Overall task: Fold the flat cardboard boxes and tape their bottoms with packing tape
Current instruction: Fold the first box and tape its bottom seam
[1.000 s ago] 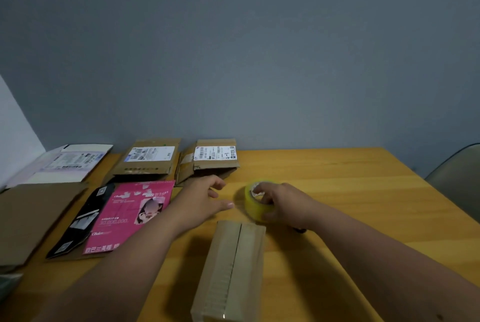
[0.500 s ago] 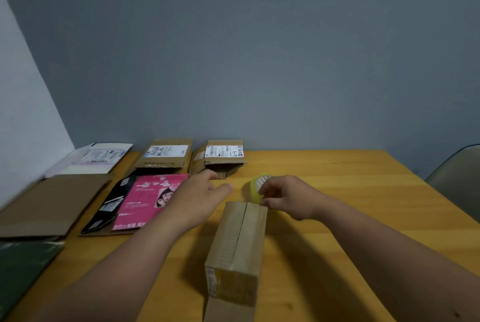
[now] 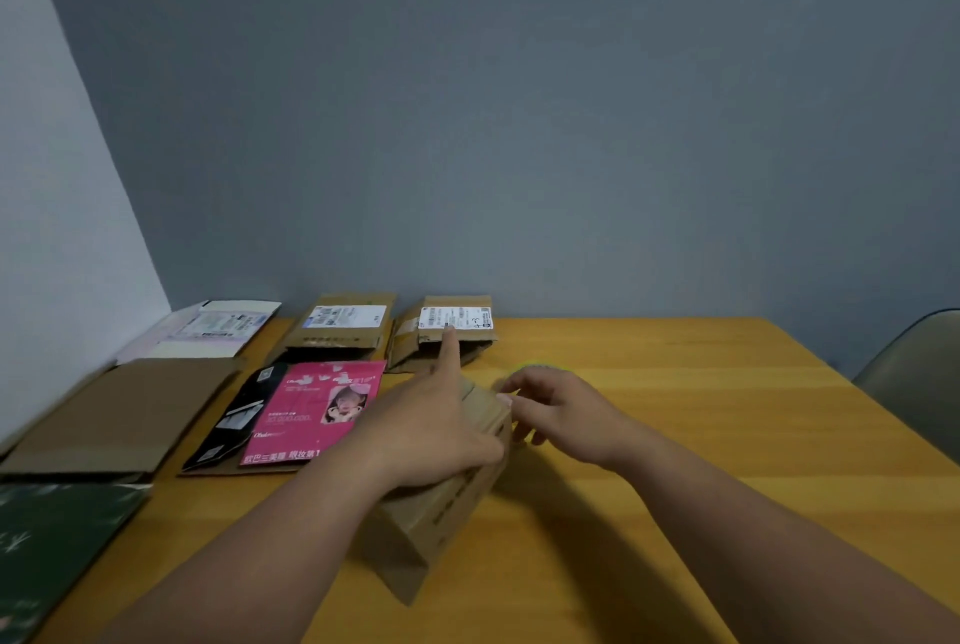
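The left hand [image 3: 441, 427] lies flat on top of the folded box [image 3: 441, 508], forefinger straight, thumb against the box's right edge, while the right hand [image 3: 558, 409] hovers just beside its far end with fingers loosely curled; whether they pinch anything I cannot tell. The box stands mid-table [image 3: 701, 409], and a blurred yellow tape roll [image 3: 530, 366] peeks from behind the right hand. Flat boxes [image 3: 124, 414] lie at left.

The pink flat box [image 3: 317, 409] at ten o'clock carries Chinese characters along its near edge, roughly "欧巴三美隆". The shipping labels on the far boxes [image 3: 454, 318] are too blurred to read.
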